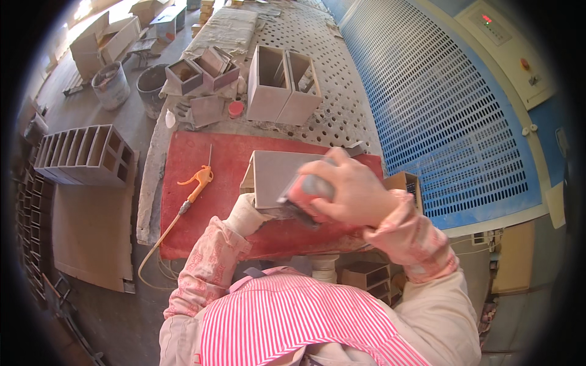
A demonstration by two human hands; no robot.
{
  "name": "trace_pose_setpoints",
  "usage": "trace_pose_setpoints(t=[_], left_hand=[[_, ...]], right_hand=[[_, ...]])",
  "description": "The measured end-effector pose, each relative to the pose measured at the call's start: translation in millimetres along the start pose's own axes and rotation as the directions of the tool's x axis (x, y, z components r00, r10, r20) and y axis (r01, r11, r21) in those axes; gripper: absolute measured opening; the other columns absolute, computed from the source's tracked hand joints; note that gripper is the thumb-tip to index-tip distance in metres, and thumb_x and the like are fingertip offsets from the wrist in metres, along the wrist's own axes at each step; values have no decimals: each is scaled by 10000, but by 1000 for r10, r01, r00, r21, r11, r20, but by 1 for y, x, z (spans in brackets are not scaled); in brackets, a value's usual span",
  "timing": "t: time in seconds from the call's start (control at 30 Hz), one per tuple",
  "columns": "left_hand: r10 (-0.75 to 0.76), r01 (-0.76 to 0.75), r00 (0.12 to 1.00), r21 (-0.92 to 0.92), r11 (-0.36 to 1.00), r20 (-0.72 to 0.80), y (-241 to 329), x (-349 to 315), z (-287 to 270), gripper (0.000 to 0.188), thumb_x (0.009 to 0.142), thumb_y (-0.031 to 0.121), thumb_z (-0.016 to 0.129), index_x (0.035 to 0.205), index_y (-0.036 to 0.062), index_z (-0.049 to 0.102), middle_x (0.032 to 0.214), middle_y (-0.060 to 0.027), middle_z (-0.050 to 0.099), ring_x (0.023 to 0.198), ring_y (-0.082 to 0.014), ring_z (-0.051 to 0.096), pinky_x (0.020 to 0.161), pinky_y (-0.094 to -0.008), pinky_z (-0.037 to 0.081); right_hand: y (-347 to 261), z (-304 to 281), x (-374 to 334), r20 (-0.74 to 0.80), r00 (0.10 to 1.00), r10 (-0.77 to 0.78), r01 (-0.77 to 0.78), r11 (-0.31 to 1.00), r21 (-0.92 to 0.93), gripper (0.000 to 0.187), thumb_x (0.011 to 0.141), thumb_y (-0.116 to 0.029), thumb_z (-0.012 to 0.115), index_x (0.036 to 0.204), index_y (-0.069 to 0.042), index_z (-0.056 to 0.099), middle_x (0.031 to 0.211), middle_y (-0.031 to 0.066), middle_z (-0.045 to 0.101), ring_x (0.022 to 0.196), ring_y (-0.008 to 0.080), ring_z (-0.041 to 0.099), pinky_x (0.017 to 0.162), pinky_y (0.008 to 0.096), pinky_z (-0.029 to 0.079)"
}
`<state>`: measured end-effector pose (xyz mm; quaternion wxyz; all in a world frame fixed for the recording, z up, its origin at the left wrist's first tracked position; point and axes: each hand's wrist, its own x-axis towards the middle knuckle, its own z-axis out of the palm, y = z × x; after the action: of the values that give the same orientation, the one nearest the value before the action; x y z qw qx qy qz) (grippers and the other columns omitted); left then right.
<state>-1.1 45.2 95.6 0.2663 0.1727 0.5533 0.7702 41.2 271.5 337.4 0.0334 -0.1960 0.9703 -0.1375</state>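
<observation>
A grey box (278, 171) lies on the red mat (213, 232) in front of me, its flat side facing up and an open side toward the left. My left hand (246, 216), in a white glove, grips the box at its near left corner; the fingertips are partly hidden. Wrapped in my bare right hand (357, 192) is a red and grey power sander (305, 194), smeared by motion. It is over the right part of the box, and its underside cannot be seen clearly.
An orange air blow gun (198, 186) with a hose lies left on the mat. Beyond stand two tall grey boxes (268, 91), smaller boxes (185, 74) and a red round lid (236, 109) on the perforated bench (342, 97). A blue slotted panel (439, 116) rises at right.
</observation>
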Motion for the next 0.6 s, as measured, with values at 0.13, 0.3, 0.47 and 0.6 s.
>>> trace_pose_setpoints(t=[0.13,0.3,0.47,0.6], left_hand=[[-46,39,999,203,978,27,1,3,-1,247,901,9,860,1141,7,803,1059,-8,811,951,-79,718,824,-302,618],[11,-12,1000,33,999,28,-10,3,-5,279,886,-28,849,1158,8,799,1081,-17,814,965,-89,729,863,-305,623],[-12,11,999,18,1000,33,-20,4,-8,286,896,-50,826,1175,0,793,1108,-32,818,994,-115,747,893,-333,629],[-62,66,998,149,987,-31,-19,4,-5,276,899,-73,807,1166,-8,785,1126,-46,820,1005,-126,752,909,-337,634]], right_hand=[[36,-21,-12,-21,952,306,-306,951,-34,596,842,-309,811,1415,-237,663,1244,241,594,1064,450,718,975,527,593],[-3,1,38,-47,990,130,-134,987,-88,500,894,-375,783,1358,-204,706,1205,255,628,1063,456,737,913,537,611],[-48,14,137,-68,992,108,-108,994,8,519,910,-405,779,1383,-219,674,1192,246,622,1041,471,725,914,541,600],[-53,17,125,-67,997,43,-43,999,-4,467,934,-421,763,1347,-213,695,1186,244,637,1024,474,740,897,556,610]])
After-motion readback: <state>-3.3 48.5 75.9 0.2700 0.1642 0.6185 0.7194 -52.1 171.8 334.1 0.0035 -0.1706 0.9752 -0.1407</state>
